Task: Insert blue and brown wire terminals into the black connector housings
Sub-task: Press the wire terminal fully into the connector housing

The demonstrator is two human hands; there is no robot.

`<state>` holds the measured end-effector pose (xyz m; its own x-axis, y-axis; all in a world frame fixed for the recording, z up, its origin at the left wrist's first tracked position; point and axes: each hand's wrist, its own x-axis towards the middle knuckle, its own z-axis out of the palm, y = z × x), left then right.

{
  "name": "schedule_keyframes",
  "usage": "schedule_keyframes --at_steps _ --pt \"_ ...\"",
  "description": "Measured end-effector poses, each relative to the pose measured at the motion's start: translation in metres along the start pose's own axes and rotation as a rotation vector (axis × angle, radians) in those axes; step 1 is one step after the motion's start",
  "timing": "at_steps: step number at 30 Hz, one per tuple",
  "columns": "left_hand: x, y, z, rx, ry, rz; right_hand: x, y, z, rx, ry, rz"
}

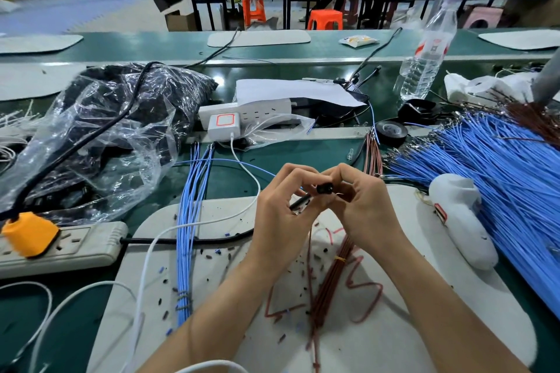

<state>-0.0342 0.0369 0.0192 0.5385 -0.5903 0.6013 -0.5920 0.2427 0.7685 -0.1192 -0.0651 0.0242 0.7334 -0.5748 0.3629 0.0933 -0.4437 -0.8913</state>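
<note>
Closest to me, on the white mat [394,327], a tied bundle of brown wires [331,278] lies among loose reddish strands and small dark scraps. Over the mat's middle my two grips meet. The left grip [281,206] and the right grip [360,209] both curl inward, fingertips pinching the black connector housing [325,189] between them, lifted off the mat. A dark stem runs from the housing into my left palm (wire or tool, I cannot tell).

Along the mat's left edge a bundle of blue wires [189,236] stretches away from me, and a white cable [145,266] crosses it. On the mat's right edge rests a white handheld tool [463,221], and just beyond that edge spreads a big blue wire pile [500,179].

Left of the mat sits a grey power strip [60,247] with an orange plug [28,233] in it. Past the mat's far left corner a clear plastic bag [106,130] of dark parts slumps on the green bench [303,157]. Beyond the mat's far edge are a white charger [224,124] and a roll of black tape [391,131]. Farther back stands a clear water bottle [427,51].
</note>
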Motion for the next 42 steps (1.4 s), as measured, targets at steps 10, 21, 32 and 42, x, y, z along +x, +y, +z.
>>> schedule_keyframes --at_steps 10,21,32,42 --pt "-0.0001 -0.0026 0.0013 -0.116 0.003 -0.045 -0.0004 -0.0055 0.0010 -0.057 0.029 -0.037" --pt "-0.0004 -0.0043 0.0019 -0.105 -0.001 -0.012 0.0006 -0.0020 -0.0004 -0.073 0.029 -0.055" --pt "-0.0009 -0.0063 0.0015 -0.087 -0.010 0.026 -0.0001 0.0032 0.0019 -0.074 0.010 -0.067" --pt "-0.0016 -0.0068 0.0023 -0.103 -0.024 0.040 0.0004 0.0031 0.0029 -0.089 0.008 -0.107"
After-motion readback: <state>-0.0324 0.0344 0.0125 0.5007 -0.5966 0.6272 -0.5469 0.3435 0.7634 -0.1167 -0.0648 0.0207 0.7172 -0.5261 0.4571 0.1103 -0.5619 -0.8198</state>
